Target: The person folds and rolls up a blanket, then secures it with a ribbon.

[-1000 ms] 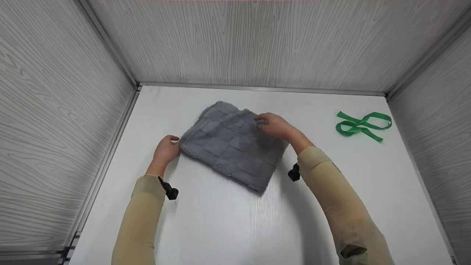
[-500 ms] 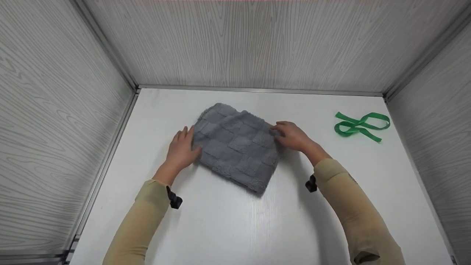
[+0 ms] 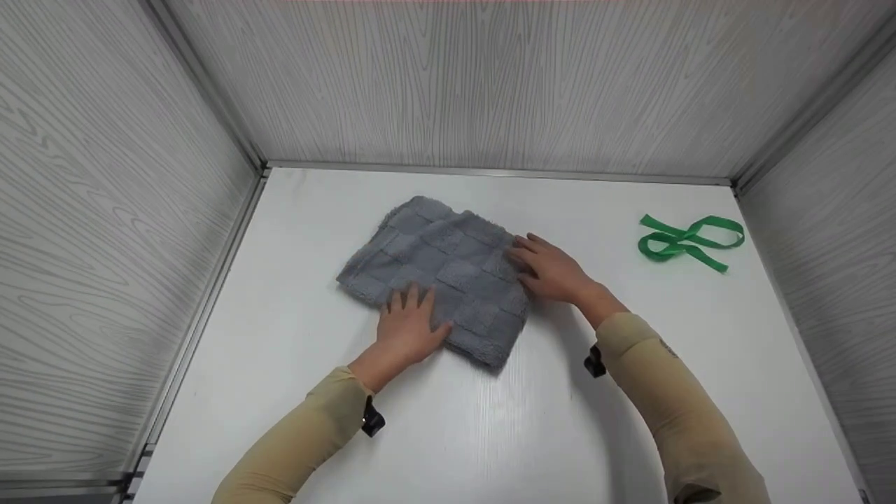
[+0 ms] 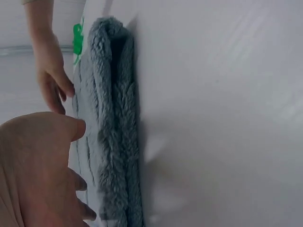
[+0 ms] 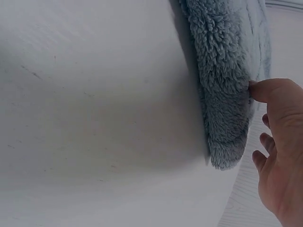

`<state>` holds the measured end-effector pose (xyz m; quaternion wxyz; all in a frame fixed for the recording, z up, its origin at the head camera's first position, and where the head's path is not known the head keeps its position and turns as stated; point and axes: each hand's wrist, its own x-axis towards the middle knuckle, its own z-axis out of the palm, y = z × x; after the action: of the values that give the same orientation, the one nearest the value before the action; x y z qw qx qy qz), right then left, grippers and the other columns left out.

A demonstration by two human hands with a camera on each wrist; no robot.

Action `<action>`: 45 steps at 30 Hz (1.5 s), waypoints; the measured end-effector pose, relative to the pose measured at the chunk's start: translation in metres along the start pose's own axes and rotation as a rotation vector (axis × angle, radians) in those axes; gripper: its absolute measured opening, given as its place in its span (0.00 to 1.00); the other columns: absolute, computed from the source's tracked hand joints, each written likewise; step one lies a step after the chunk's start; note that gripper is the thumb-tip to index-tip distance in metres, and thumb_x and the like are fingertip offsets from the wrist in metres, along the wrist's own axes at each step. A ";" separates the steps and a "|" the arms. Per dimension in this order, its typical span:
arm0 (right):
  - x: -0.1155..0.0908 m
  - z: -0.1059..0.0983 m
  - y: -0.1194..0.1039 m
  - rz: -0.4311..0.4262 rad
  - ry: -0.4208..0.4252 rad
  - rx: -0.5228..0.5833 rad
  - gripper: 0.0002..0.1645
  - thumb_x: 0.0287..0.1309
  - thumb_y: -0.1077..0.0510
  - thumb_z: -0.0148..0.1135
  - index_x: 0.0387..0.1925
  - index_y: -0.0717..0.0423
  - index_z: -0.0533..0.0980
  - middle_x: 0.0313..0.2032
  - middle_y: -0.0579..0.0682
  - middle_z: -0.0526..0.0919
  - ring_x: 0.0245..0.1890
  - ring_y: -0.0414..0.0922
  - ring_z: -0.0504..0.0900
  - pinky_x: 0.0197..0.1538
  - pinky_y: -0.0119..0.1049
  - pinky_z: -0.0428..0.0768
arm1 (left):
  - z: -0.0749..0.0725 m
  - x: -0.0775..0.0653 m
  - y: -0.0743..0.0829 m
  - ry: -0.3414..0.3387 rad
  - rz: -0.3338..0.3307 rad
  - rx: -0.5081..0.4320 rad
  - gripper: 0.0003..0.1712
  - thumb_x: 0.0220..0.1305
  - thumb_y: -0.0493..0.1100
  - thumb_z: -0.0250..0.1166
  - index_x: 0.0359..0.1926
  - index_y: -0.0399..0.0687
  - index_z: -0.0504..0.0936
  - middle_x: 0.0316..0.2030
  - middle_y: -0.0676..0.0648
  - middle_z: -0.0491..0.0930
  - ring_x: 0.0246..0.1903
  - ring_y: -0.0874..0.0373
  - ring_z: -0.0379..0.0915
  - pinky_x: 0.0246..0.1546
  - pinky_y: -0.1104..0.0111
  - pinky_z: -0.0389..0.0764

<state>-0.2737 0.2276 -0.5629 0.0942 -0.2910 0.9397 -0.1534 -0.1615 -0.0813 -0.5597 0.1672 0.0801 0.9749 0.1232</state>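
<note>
A grey plush cloth [image 3: 448,259] with a checkered pile lies folded, slightly askew, in the middle of the white table. Over its near edge my left hand [image 3: 408,330] is spread, fingers extended across the top. In the left wrist view the folded layers of the cloth [image 4: 111,142] show along that edge, beside the hand [image 4: 42,165]. My right hand [image 3: 553,269] is at the cloth's right corner, fingers fairly straight. The right wrist view has its thumb tip touching the fluffy edge of the cloth [image 5: 222,85], the other fingers apart from it.
A green ribbon [image 3: 689,241] lies looped and crossed over itself on the right side of the white table [image 3: 476,434]. Wood-grained panels [image 3: 448,84] wall the table at the back and both sides.
My left hand has gone from the cloth's left corner rightward and nearer to its front edge. My right hand has shifted from the cloth's top to its right corner.
</note>
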 end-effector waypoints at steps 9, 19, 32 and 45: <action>0.005 0.017 0.001 -0.006 -0.068 0.008 0.38 0.74 0.57 0.53 0.80 0.47 0.57 0.80 0.54 0.52 0.78 0.56 0.52 0.74 0.58 0.58 | 0.026 0.009 0.010 0.032 -0.073 0.117 0.50 0.70 0.78 0.46 0.83 0.62 0.48 0.80 0.38 0.43 0.76 0.29 0.41 0.69 0.32 0.49; 0.013 0.020 0.001 -0.001 -0.089 -0.010 0.35 0.70 0.59 0.50 0.77 0.53 0.63 0.77 0.57 0.59 0.77 0.58 0.56 0.75 0.56 0.58 | 0.024 0.016 0.011 0.024 -0.067 0.171 0.50 0.70 0.75 0.50 0.82 0.58 0.51 0.79 0.33 0.46 0.74 0.25 0.43 0.71 0.35 0.48; -0.010 0.021 0.009 0.032 -0.065 -0.076 0.34 0.69 0.55 0.50 0.75 0.57 0.66 0.74 0.60 0.64 0.74 0.60 0.61 0.70 0.58 0.65 | 0.015 0.034 0.011 -0.031 0.065 0.220 0.49 0.68 0.73 0.56 0.82 0.59 0.55 0.78 0.34 0.48 0.74 0.26 0.46 0.70 0.37 0.54; -0.047 0.024 0.012 0.015 0.017 -0.109 0.31 0.63 0.48 0.58 0.64 0.57 0.77 0.60 0.59 0.76 0.58 0.58 0.75 0.56 0.55 0.77 | -0.003 0.052 0.011 -0.127 0.155 0.166 0.46 0.69 0.70 0.56 0.81 0.57 0.57 0.79 0.36 0.49 0.76 0.29 0.41 0.73 0.39 0.46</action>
<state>-0.2356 0.2583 -0.5851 0.0715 -0.2874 0.9495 -0.1037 -0.2097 -0.0610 -0.5701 0.2114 0.1763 0.9601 0.0490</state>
